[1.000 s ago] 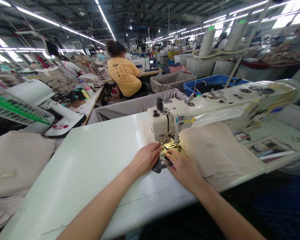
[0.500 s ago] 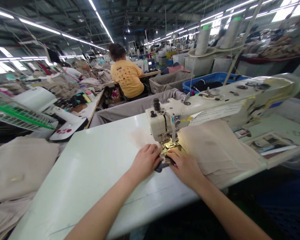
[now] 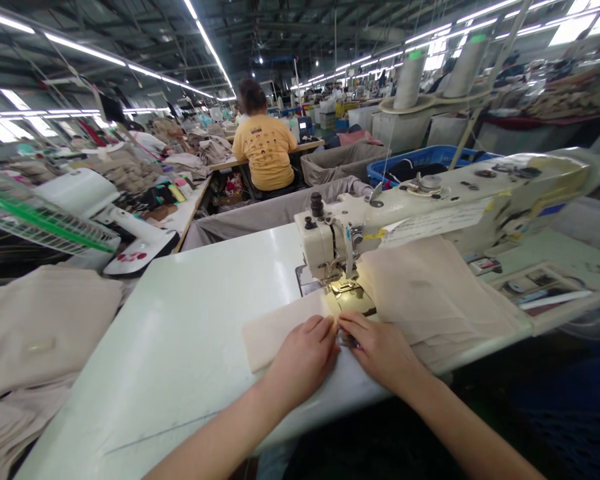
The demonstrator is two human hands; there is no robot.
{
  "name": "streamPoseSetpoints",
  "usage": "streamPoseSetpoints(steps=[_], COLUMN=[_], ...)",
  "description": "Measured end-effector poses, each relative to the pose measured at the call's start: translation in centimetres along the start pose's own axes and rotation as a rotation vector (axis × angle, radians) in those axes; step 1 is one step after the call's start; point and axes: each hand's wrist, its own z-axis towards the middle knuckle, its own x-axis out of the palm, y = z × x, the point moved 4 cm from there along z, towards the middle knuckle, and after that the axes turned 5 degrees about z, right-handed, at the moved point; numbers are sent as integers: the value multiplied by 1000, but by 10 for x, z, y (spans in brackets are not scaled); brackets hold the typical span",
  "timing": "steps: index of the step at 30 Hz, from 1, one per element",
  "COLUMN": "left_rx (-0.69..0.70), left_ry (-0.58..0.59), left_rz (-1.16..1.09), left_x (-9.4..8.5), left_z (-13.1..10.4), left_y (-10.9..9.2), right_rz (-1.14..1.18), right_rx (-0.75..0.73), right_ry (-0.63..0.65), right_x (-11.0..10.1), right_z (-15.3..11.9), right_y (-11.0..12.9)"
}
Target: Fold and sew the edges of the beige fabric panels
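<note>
My left hand (image 3: 305, 353) is closed on the near right edge of a small beige fabric piece (image 3: 275, 327), which lies flat on the table. My right hand (image 3: 383, 347) meets it fingertip to fingertip, pinching the same edge. A small dark metal item (image 3: 349, 341) shows under my right fingers; its kind is mostly hidden. Just beyond the fingertips is the lit metal plate (image 3: 357, 298) of a cream sewing machine (image 3: 325, 243), below its presser foot and needle area. Right of the plate a larger beige cloth (image 3: 430, 293) is spread out.
The pale sewing table (image 3: 180, 320) reaches left to a white fan (image 3: 140, 247) and a beige fabric stack (image 3: 45, 327). Thread cones (image 3: 409, 80) stand behind the machine, near a blue basket (image 3: 375, 170). Ahead, a person in a yellow shirt (image 3: 265, 150) sits facing away.
Both hands have drawn toward me from the presser foot. The small fabric piece has come out nearer on the left, baring the plate. The person ahead appears farther right and more upright.
</note>
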Motion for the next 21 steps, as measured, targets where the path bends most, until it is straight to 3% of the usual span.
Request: streamPoseSetpoints(steps=[10,21], left_rx=[43,42], left_ry=[-76,-59], left_rz=[42,-44], left_x=[12,5], left_z=[-6,25], left_y=[5,46], right_rz=[-105,-27], right_rx=[-2,14], right_ry=[46,48], right_x=[6,-7], right_z=[-7,42], right_y=[1,-2])
